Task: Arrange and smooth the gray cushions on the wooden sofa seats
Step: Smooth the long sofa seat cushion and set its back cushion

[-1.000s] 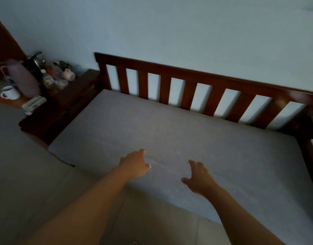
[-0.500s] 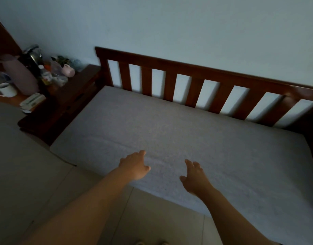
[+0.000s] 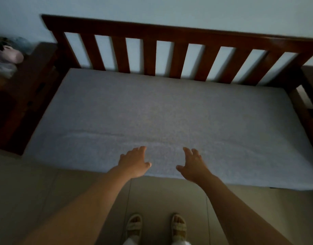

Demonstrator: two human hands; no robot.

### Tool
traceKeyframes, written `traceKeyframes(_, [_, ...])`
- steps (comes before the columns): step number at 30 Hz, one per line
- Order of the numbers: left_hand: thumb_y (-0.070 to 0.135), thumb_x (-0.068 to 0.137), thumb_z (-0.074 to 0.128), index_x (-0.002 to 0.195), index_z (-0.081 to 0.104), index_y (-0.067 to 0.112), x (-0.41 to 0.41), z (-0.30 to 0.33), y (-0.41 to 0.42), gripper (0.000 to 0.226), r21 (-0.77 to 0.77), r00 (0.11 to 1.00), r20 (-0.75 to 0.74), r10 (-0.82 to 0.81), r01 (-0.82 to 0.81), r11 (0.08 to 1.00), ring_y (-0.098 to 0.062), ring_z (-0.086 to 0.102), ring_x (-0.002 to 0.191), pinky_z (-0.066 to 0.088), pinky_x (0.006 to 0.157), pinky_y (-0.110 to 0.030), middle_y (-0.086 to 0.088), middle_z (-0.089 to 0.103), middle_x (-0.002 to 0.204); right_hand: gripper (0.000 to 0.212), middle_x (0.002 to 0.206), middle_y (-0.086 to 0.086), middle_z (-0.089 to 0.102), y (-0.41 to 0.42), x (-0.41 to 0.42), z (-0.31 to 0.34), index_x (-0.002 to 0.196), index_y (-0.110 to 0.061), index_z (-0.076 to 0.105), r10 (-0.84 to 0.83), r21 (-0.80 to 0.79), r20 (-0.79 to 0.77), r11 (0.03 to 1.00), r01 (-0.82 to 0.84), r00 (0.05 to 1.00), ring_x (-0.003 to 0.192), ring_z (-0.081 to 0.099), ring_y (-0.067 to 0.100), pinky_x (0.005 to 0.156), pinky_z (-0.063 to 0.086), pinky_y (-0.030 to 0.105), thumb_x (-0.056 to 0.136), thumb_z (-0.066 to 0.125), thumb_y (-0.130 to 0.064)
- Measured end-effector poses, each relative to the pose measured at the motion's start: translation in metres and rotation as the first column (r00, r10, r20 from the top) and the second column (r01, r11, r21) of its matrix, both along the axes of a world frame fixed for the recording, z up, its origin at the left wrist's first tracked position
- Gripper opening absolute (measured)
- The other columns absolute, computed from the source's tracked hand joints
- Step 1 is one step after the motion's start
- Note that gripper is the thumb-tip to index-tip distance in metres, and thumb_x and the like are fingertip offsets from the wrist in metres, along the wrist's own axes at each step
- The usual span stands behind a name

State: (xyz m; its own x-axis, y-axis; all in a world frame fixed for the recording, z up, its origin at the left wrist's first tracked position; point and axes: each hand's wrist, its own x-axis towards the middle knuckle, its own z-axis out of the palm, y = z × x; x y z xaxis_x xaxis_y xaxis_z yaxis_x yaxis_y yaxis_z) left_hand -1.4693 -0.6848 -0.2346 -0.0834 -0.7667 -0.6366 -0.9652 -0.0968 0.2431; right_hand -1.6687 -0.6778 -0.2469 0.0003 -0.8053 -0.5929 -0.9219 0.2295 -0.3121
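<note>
A long gray cushion covers the seat of the wooden sofa, whose slatted back stands against the wall. A faint crease runs across the cushion's front part. My left hand reaches over the cushion's front edge, palm down, fingers relaxed and holding nothing. My right hand lies beside it, about a hand's width to the right, fingers spread and lightly bent over the fabric. I cannot tell whether either palm touches the cushion.
A dark wooden side table adjoins the sofa's left end, with pale items on it. The right armrest closes off the far end. My sandalled feet stand on pale floor tiles before the sofa.
The view has swung to face the sofa squarely and tilted down, showing my feet. Both hands have kept their place at the cushion's front edge, staying open.
</note>
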Motion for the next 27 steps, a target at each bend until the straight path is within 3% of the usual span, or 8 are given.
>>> traceKeyframes(8, [0.043,0.098,0.045,0.152,0.011,0.019,0.01,-0.059,0.008,0.068,0.043,0.998,-0.009,-0.063,0.063,0.997,-0.028,0.029,0.14,0.027,0.112,-0.045,-0.007,0.022,0.157,0.076,0.159,0.014,0.003,0.014,0.012,-0.054,0.152,-0.02,0.008,-0.008,0.015,-0.035,1.0,0.009,0.999,0.144,0.015,0.033,0.114,0.024,0.044,0.095,0.055,-0.034])
traceKeyframes(14, [0.04,0.095,0.052,0.151,0.015,0.019,0.0,-0.147,0.008,0.07,-0.067,0.997,-0.022,-0.068,0.066,0.996,-0.026,0.026,0.142,0.025,0.114,-0.045,-0.005,0.016,0.158,0.084,0.159,0.012,-0.002,0.013,0.007,-0.137,0.152,-0.022,0.002,0.075,-0.006,-0.086,0.997,-0.076,0.993,0.145,0.01,0.03,0.116,0.018,0.041,0.092,0.059,-0.031])
traceKeyframes(19, [0.037,0.092,0.058,0.152,0.004,0.021,-0.005,-0.239,0.007,0.082,-0.16,0.992,0.054,-0.112,0.119,0.98,-0.025,0.005,0.147,0.013,0.118,-0.049,-0.004,-0.002,0.16,0.094,0.159,0.01,-0.006,0.013,0.011,-0.225,0.152,-0.023,-0.006,0.155,-0.131,-0.151,0.976,-0.175,0.976,0.146,0.001,0.03,0.118,0.009,0.039,0.089,0.064,-0.027])
traceKeyframes(25, [0.039,0.086,0.066,0.151,-0.01,0.024,-0.012,-0.329,0.0,0.101,-0.311,0.953,0.186,-0.238,0.287,0.906,-0.029,-0.017,0.145,-0.001,0.115,-0.053,-0.007,-0.022,0.157,0.119,0.151,0.011,-0.036,-0.003,0.016,-0.322,0.143,-0.027,-0.032,0.26,-0.246,-0.294,0.909,-0.336,0.92,0.139,-0.03,0.03,0.109,-0.017,0.043,0.082,0.07,-0.027])
traceKeyframes(27, [0.04,0.082,0.07,0.149,-0.016,0.027,-0.014,-0.356,-0.004,0.11,-0.365,0.936,0.218,-0.278,0.342,0.866,-0.031,-0.021,0.144,-0.005,0.113,-0.055,-0.009,-0.027,0.155,0.129,0.153,0.013,-0.029,-0.008,0.017,-0.351,0.145,-0.029,-0.026,0.267,-0.318,-0.336,0.87,-0.376,0.903,0.141,-0.027,0.031,0.111,-0.014,0.046,0.071,0.08,-0.03])
